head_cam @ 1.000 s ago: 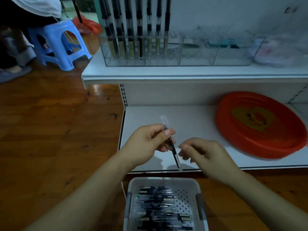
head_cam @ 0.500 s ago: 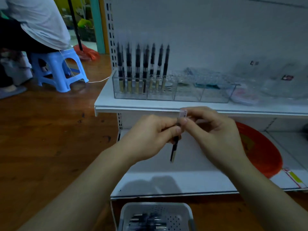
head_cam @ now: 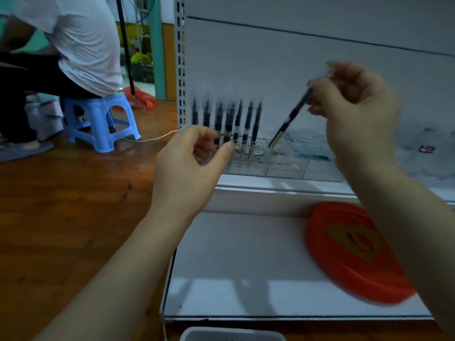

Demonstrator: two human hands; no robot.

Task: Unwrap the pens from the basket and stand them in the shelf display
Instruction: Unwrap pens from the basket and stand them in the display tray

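Pens [head_cam: 236, 126] already stand in a row at the left end of the clear display box [head_cam: 283, 166], which sits along the front edge of the upper shelf [head_cam: 283, 187]. Only the head view to go on here. The person's right hand [head_cam: 354, 112] is up above that box, fingers curled round the top of one more pen [head_cam: 291, 116], which hangs tilted with its pale lower tip just over the compartment right of the standing row; can't tell if it touches the box. There's something clear and crinkly at the fingertips, too blurred to say for sure. The left hand [head_cam: 189, 163] floats in front of the row's left side, fingers loosely bent, thumb out, holding nothing. On the lower shelf [head_cam: 234, 254] a red tray [head_cam: 354, 252] leans toward the right edge. The white basket [head_cam: 231, 335] just peeks in at the bottom. Off to the left, someone in a white shirt sits on a blue stool [head_cam: 98, 119] on the wood floor.
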